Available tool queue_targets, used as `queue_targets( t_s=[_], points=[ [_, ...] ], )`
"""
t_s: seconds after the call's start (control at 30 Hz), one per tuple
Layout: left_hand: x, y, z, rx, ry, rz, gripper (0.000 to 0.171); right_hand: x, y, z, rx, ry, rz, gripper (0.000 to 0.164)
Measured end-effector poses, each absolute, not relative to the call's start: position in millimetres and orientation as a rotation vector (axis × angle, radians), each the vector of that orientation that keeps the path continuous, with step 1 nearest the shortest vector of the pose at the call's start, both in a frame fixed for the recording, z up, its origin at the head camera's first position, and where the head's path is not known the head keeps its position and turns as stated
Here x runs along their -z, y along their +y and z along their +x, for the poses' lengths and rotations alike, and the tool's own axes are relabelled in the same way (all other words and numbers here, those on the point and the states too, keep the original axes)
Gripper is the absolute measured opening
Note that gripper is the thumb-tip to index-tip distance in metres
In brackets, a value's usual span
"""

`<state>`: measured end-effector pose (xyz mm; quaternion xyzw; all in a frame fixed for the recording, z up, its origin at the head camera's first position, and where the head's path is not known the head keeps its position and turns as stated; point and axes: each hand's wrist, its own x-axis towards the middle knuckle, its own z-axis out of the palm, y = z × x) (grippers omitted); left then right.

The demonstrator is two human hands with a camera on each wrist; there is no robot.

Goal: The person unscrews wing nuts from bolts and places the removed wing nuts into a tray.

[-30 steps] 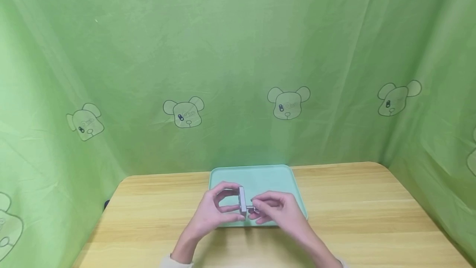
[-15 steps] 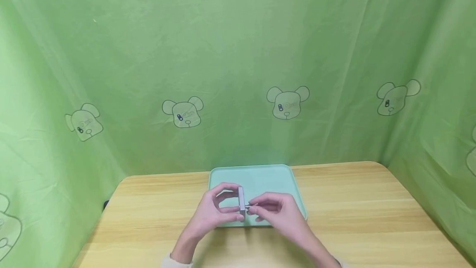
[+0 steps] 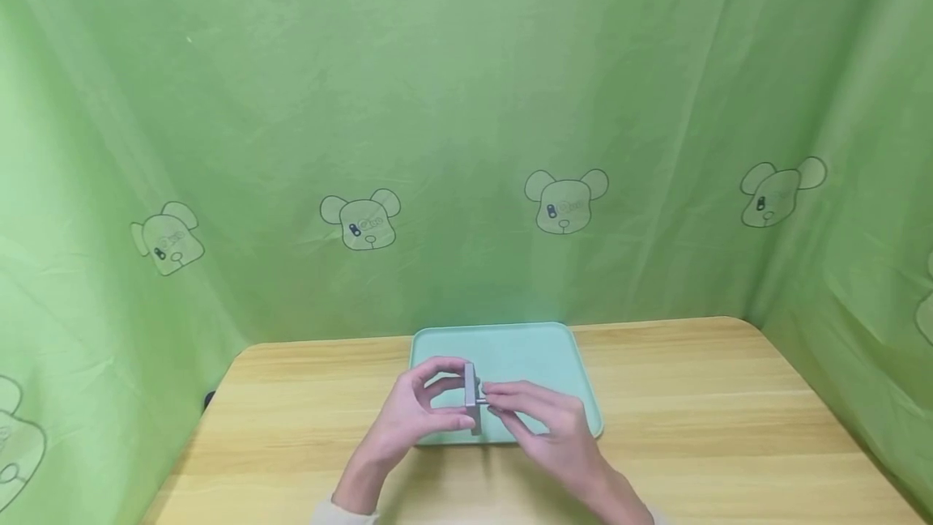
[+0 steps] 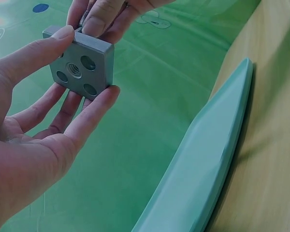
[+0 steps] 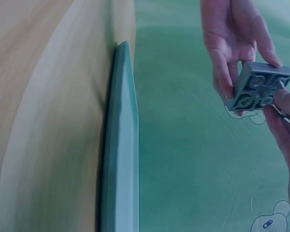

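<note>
Block point(image 3: 470, 386), grey, metal-looking, is up in the left hand point(image 3: 410, 410), off the table point(image 3: 692, 403). Left grip: thumb on one edge, fingertips on the opposite side, palm away from the metal. Block stands roughly on edge, one broad face toward the palm, the other toward the right hand point(image 3: 563, 425).

Palm-side face shows a threaded centre hole point(image 4: 74, 70) with round holes about it; far face has ring-shaped recesses. Right grip: thumb and fingers pinch a thin threaded screw point(image 5: 282, 85), just beside the left grip, its shaft running to the block's far face near a corner. A shiny metal bit also sticks out past the right thumb; can't tell if it's the same screw's other end.

Progress, my read: block steadied, screw brought up to it, so mid-job. Shaft shows between face and fingertips, so screw doesn't look fully seated. Left to do, probably: drive it in, or back it out; direction can't be told. Whether threads have caught is unclear too.

Green tray point(image 3: 521, 343) lies below and beyond both grips, on the table. Printed green curtain point(image 3: 466, 104) behind.
</note>
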<state>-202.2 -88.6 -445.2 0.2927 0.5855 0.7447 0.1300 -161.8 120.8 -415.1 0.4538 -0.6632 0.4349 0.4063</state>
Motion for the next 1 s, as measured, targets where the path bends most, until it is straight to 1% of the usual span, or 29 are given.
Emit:
queue_targets(
  t_s=[0.1,0.23,0.3,0.4,0.5,0.57,0.67,0.73,0.83,1.0],
  points=[
    [445,-89,-202,-2.154,1.707,0.839,0.061,418,121,-164,-1.068,-1.645,1.158,0.021],
    [445,-88,-202,-2.151,1.71,0.835,0.061,417,120,-163,-1.067,-1.651,1.153,0.021],
    [446,-89,-203,-2.157,1.704,0.842,0.061,415,120,-162,-1.075,-1.671,1.142,0.024],
    [446,-89,-203,-2.166,1.697,0.845,0.061,413,120,-159,-1.136,-1.745,1.12,0.035],
    [447,-89,-203,-2.172,1.699,0.839,0.062,413,122,-155,-1.331,-1.885,1.07,0.042],
    [447,-89,-203,-2.177,1.696,0.833,0.062,415,124,-154,-1.512,-1.991,0.983,0.041],
    [447,-88,-203,-2.185,1.688,0.826,0.064,423,129,-156,-1.797,-2.142,0.768,0.033],
    [447,-88,-203,-2.187,1.686,0.821,0.064,429,131,-160,-1.958,-2.211,0.636,0.031],
    [446,-87,-202,-2.178,1.709,0.823,0.063,434,135,-164,-2.174,-2.254,0.484,0.032],
    [446,-84,-201,-2.155,1.777,0.845,0.062,433,139,-166,-2.375,-2.247,0.382,0.036]
  ],
)
